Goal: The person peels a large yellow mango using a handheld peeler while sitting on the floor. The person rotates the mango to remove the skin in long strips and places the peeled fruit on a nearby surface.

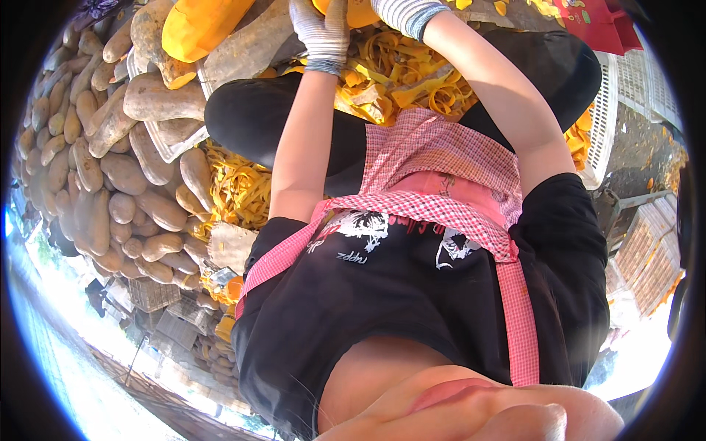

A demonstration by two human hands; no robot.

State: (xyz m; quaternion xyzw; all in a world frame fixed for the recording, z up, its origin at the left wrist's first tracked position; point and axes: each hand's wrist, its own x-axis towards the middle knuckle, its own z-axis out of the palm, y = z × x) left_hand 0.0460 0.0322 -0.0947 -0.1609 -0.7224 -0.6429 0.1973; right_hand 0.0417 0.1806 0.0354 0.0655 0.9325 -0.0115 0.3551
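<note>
At the top edge of the head view, my left hand (322, 33), in a striped knit work glove, grips a peeled orange squash (358, 12). Most of that squash is cut off by the frame. My right hand (407, 12), gloved the same way, is just right of it; its fingers run out of view, so what it holds is hidden. Below both hands, between my black-clad legs, lies a heap of orange squash peelings (408, 77). Left of my left hand is a large peeled squash (204, 25), bright orange, beside unpeeled tan ones (160, 98).
A big pile of unpeeled squashes (110, 204) spreads along my left, by a white plastic crate (165, 146). More peelings (237, 187) lie near my left knee. On my right are a white basket (604, 121) with orange pieces, a red bag (598, 25) and stacked crates (645, 248).
</note>
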